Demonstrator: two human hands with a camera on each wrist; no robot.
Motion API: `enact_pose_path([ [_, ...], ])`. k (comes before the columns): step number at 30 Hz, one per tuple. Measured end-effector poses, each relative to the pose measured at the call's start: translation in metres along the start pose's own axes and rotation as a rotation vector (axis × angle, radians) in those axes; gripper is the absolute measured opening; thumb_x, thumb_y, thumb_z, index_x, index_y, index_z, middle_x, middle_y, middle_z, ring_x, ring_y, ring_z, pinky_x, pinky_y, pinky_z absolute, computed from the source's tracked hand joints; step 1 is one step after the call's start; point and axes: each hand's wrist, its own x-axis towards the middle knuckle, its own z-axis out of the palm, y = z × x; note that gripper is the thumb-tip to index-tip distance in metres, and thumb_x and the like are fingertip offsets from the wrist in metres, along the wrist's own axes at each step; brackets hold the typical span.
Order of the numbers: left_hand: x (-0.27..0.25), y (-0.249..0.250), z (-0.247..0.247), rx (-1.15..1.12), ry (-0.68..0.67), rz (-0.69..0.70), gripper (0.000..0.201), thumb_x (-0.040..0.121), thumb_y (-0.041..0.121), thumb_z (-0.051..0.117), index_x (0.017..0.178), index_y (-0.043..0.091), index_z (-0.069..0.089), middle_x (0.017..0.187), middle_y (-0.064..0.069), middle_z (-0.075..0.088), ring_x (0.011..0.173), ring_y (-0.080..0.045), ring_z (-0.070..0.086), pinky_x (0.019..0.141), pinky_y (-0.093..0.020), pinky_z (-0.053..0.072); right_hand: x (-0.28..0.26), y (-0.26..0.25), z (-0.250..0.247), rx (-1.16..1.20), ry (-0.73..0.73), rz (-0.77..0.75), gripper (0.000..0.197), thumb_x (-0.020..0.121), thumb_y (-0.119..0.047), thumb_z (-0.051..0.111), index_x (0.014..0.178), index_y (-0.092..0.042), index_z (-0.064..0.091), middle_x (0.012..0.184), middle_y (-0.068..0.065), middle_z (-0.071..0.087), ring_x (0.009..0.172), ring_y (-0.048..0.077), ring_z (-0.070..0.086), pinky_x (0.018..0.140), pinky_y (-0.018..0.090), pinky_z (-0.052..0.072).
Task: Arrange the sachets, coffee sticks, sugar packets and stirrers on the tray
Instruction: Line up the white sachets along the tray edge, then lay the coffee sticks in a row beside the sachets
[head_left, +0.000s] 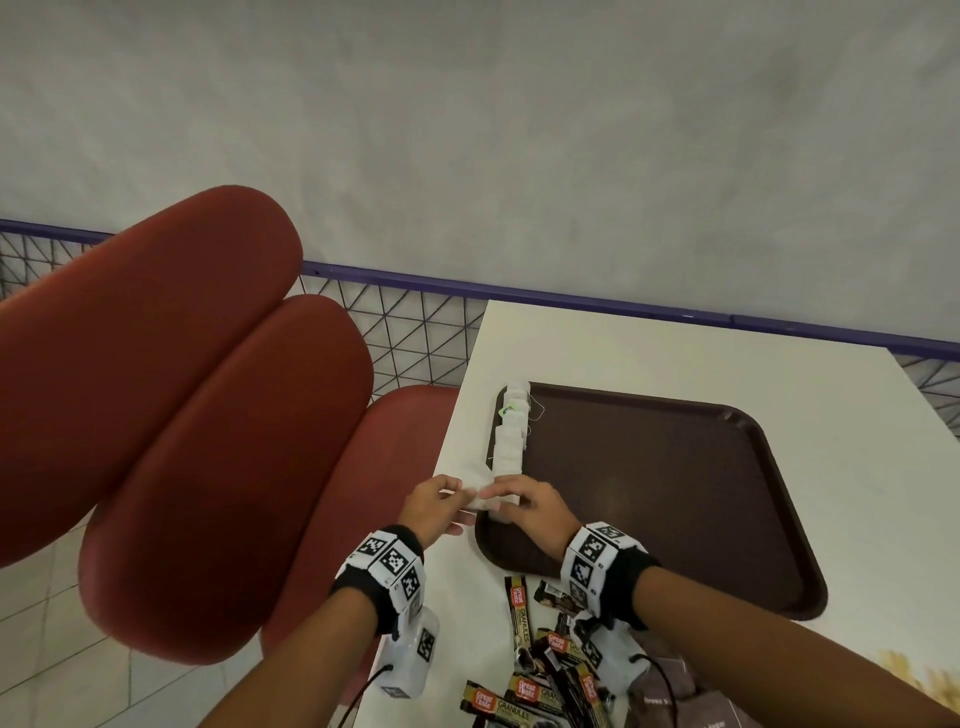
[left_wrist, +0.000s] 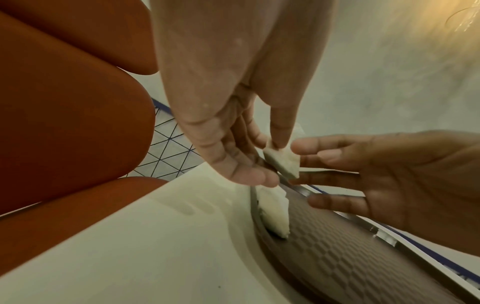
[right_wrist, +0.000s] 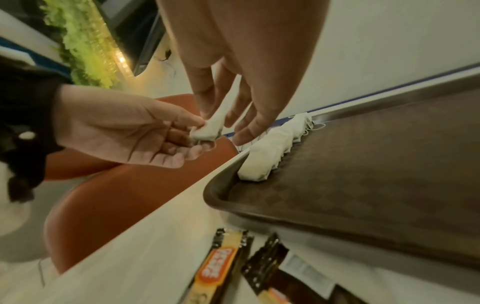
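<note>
Both hands meeting over the near left corner of the brown tray (head_left: 675, 467), just left of centre in the head view. Left hand (head_left: 434, 506) pinching 1 white sachet (right_wrist: 207, 129) between thumb and fingertips; right hand (head_left: 530, 506) touching the same sachet, thumb and forefinger closing on its upper edge, other fingers loosely extended. Whether the right hand bears any of the weight: cannot tell.

Row of white sachets (head_left: 508, 447) already standing along the tray's left rim, overlapped like tiles, running from the upper part of the tray down toward the hands. Coffee sticks (head_left: 540, 670) lying loose on the white table (head_left: 675, 353) at the lower centre, off the tray.

Judged step: adding this sachet to the near end of the row. Best done by lowering it against the last sachet at the same lean, overlapping slightly, keeping strings tucked. Light pressure only, since thin paper bags crumple and a nudge could topple the whole leaning row. Release with the left first, steady with the right.
</note>
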Motion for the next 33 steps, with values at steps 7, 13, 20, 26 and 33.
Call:
enact_pose_path([
  [7, -0.006, 0.000, -0.004, -0.018, -0.023, -0.032, 0.005, 0.093, 0.017, 0.053, 0.089, 0.015, 0.056, 0.082, -0.007, 0.068, 0.065, -0.016, 0.065, 0.055, -0.022, 0.049, 0.000, 0.006, -0.004, 0.133, 0.128, 0.138, 0.027, 0.082, 0.009, 0.057, 0.081, -0.016, 0.067, 0.088, 0.005, 0.065, 0.083, 0.015, 0.061, 0.081, 0.019, 0.050],
  [13, -0.010, -0.006, -0.023, -0.034, 0.056, -0.066, 0.008, 0.093, 0.011, 0.050, 0.090, 0.010, 0.057, 0.081, -0.008, 0.067, 0.064, -0.018, 0.062, 0.051, -0.020, 0.046, -0.009, 0.019, -0.013, -0.010, 0.132, 0.244, 0.030, 0.078, 0.007, 0.064, 0.066, -0.020, 0.061, 0.072, -0.004, 0.062, 0.064, 0.007, 0.056, 0.066, 0.014, 0.050],
  [20, -0.018, -0.016, -0.028, 0.015, 0.043, -0.087, 0.010, 0.094, 0.013, 0.051, 0.086, 0.013, 0.058, 0.081, -0.005, 0.066, 0.064, -0.016, 0.061, 0.054, -0.020, 0.046, -0.006, 0.027, -0.001, -0.217, 0.108, 0.325, 0.031, 0.078, 0.003, 0.066, 0.064, -0.022, 0.055, 0.071, -0.005, 0.059, 0.062, 0.005, 0.053, 0.065, 0.015, 0.047],
  [26, -0.028, -0.020, -0.028, 0.073, -0.009, -0.084, 0.012, 0.093, 0.010, 0.051, 0.084, 0.015, 0.056, 0.082, -0.003, 0.066, 0.064, -0.013, 0.060, 0.053, -0.017, 0.047, 0.000, 0.024, 0.012, -0.356, 0.104, 0.332, 0.030, 0.080, 0.006, 0.058, 0.067, -0.021, 0.054, 0.079, -0.002, 0.056, 0.077, 0.013, 0.055, 0.073, 0.018, 0.045],
  [33, -0.039, -0.024, -0.024, 0.143, -0.068, -0.082, 0.013, 0.092, 0.007, 0.052, 0.084, 0.016, 0.057, 0.084, -0.003, 0.065, 0.067, -0.013, 0.059, 0.060, -0.020, 0.046, -0.010, 0.027, 0.010, -0.371, 0.131, 0.281, 0.017, 0.079, 0.002, 0.060, 0.093, -0.007, 0.065, 0.091, 0.001, 0.052, 0.082, 0.013, 0.051, 0.074, 0.018, 0.041],
])
